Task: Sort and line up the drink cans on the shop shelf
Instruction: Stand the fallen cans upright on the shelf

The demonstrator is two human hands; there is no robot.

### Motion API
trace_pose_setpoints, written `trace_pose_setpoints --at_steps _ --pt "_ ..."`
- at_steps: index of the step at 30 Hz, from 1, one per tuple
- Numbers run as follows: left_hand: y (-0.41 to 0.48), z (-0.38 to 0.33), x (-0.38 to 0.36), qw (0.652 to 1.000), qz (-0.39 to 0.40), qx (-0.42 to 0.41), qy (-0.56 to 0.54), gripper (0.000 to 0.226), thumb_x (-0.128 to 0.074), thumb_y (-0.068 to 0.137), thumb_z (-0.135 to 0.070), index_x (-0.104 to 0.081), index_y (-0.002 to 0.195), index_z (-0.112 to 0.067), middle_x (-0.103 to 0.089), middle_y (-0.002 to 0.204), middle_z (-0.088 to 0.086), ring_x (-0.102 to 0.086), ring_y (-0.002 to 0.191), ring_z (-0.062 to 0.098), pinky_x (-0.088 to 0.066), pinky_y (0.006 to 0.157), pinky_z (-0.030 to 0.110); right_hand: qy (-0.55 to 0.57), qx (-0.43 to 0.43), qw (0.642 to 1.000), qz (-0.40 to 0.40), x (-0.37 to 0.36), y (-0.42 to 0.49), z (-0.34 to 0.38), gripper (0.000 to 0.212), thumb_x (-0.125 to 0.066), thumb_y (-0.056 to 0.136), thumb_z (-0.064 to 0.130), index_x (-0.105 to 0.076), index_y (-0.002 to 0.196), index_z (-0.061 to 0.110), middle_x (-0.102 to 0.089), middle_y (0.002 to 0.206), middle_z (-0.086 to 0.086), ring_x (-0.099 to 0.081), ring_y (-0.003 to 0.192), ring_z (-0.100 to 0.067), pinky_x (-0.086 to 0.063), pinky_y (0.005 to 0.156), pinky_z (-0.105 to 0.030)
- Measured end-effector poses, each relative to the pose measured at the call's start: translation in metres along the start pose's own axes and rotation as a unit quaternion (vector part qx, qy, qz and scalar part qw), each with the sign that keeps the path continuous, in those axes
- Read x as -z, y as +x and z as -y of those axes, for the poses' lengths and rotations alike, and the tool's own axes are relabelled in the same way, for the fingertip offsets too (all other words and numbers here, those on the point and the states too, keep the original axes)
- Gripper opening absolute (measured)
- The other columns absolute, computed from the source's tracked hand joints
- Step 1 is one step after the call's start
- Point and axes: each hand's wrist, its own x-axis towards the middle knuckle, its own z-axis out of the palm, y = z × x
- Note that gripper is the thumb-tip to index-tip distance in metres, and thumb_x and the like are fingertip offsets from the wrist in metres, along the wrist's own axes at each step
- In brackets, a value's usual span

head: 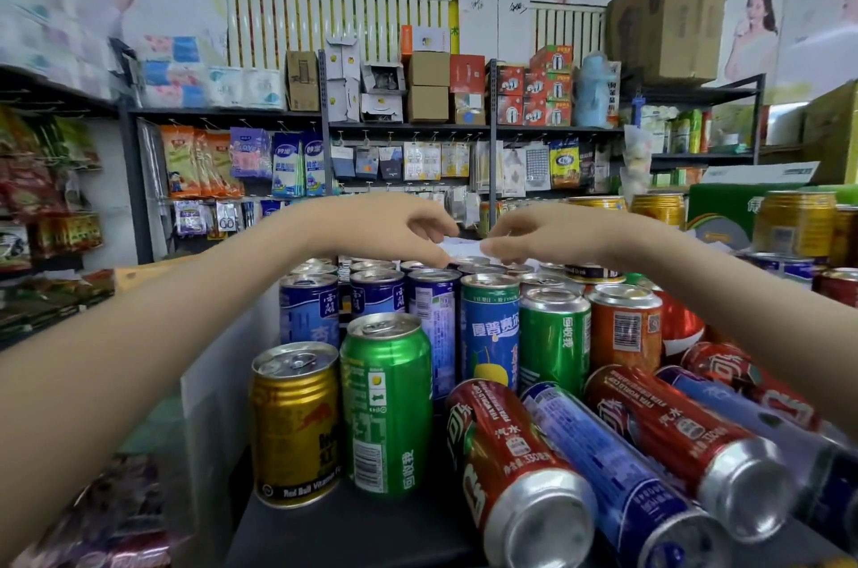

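Aluminium cans [385, 400] crowd the shelf [353, 535]; mid-frame, left hand [399, 226] and right hand [543, 235] curl fingers [427, 249] over rear cans, grasp unclear.

Even, bright indoor lighting, soft shadows. Glare on near can [541, 530] bases. Wide-angle bending at edges; far left shelving [51, 177] and near left corner blurred.

A: Free room?
B: Bare shelf [353, 535] strip, front left, before gold can [295, 423] and green can [387, 405].
A: Obstacles?
B: Upright cans [490, 335] packed behind; toppled cans [515, 465] front right; clear panel [218, 386] walling left.
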Motion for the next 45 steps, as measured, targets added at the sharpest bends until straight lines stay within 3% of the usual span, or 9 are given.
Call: trace_pose_setpoints --at_steps 5,11,17,21,25,30,36,41,45 --pt "-0.005 0.011 0.003 0.999 0.009 0.039 0.022 0.045 -0.058 0.088 -0.042 -0.05 0.132 -0.031 -0.053 0.127 -0.015 -0.049 0.11 0.0 -0.037 0.09 0.017 -0.075 -0.051 0.995 0.045 -0.005 0.023 0.02 0.059 -0.052 0.089 0.055 -0.054 0.127 0.01 -0.056 0.13 -0.006 -0.055 0.108 -0.021 -0.041 0.094 -0.034" --pt "-0.008 0.015 -0.003 0.998 0.02 0.035 0.042 0.039 -0.054 0.092 -0.041 -0.053 0.13 -0.032 -0.053 0.131 -0.014 -0.048 0.11 0.0 -0.036 0.097 0.022 -0.07 -0.1 0.985 0.125 0.002 0.041 0.028 0.025 -0.063 0.086 0.044 -0.057 0.08 0.02 -0.06 0.114 -0.011 -0.062 0.084 -0.018 -0.036 0.105 -0.047" --pt "-0.002 0.012 -0.006 0.998 0.028 0.031 0.041 0.043 -0.055 0.09 -0.044 -0.052 0.131 -0.031 -0.054 0.131 -0.013 -0.05 0.114 0.003 -0.037 0.096 0.021 -0.036 -0.1 0.984 0.143 0.003 0.05 0.022 0.024 -0.07 0.081 0.04 -0.061 0.081 0.018 -0.061 0.11 -0.011 -0.067 0.087 -0.02 -0.039 0.104 -0.047" --pt "0.003 0.009 -0.007 0.998 0.034 0.028 0.053 0.045 -0.057 0.088 -0.047 -0.053 0.13 -0.03 -0.057 0.122 -0.016 -0.053 0.112 0.004 -0.036 0.09 0.018 -0.005 -0.101 0.989 0.107 0.0 0.055 0.02 0.027 -0.069 0.081 0.027 -0.064 0.091 0.003 -0.063 0.091 -0.009 -0.065 0.078 -0.021 -0.053 0.071 -0.029" --pt "0.002 0.007 -0.009 0.998 0.04 0.027 0.049 0.046 -0.057 0.087 -0.049 -0.054 0.129 -0.03 -0.056 0.108 -0.019 -0.053 0.106 0.004 -0.036 0.081 0.015 0.05 -0.092 0.992 0.074 -0.002 0.052 0.02 0.022 -0.066 0.081 0.02 -0.06 0.082 0.0 -0.061 0.077 -0.007 -0.06 0.074 -0.021 -0.057 0.078 -0.032" --pt "0.004 0.005 -0.011 0.998 0.025 0.027 0.053 0.046 -0.057 0.088 -0.049 -0.054 0.128 -0.027 -0.059 0.12 -0.013 -0.055 0.107 0.005 -0.037 0.083 0.016 0.09 -0.076 0.993 -0.002 0.023 0.042 0.022 0.034 -0.065 0.083 0.027 -0.065 0.099 -0.003 -0.071 0.095 -0.016 -0.069 0.091 -0.026 -0.058 0.081 -0.036" --pt "0.01 -0.002 -0.01 0.998 -0.045 0.036 0.014 0.058 -0.057 0.087 -0.051 -0.046 0.135 -0.021 -0.055 0.13 -0.004 -0.054 0.112 0.011 -0.041 0.091 0.022 0.178 -0.057 0.973 -0.136 0.066 0.007 0.023 0.031 -0.065 0.086 0.024 -0.058 0.101 -0.002 -0.067 0.093 -0.014 -0.068 0.082 -0.017 -0.057 0.066 -0.025" --pt "0.017 -0.014 -0.007 0.983 -0.115 0.046 -0.139 0.063 -0.056 0.084 -0.057 -0.051 0.132 -0.016 -0.059 0.124 -0.002 -0.056 0.111 0.014 -0.042 0.098 0.028 0.331 -0.045 0.907 -0.256 0.082 -0.018 0.012 0.029 -0.063 0.087 0.019 -0.052 0.104 -0.002 -0.063 0.094 -0.017 -0.069 0.084 -0.022 -0.059 0.07 -0.032" --pt "0.023 -0.021 -0.002 0.867 -0.121 0.044 -0.482 0.046 -0.057 0.089 -0.036 -0.057 0.117 0.001 -0.068 0.107 0.015 -0.067 0.1 0.02 -0.052 0.093 0.03 0.491 -0.006 0.83 -0.265 0.077 -0.028 0.005 0.013 -0.056 0.091 0.015 -0.055 0.094 0.002 -0.062 0.085 -0.011 -0.068 0.07 -0.015 -0.059 0.06 -0.026"
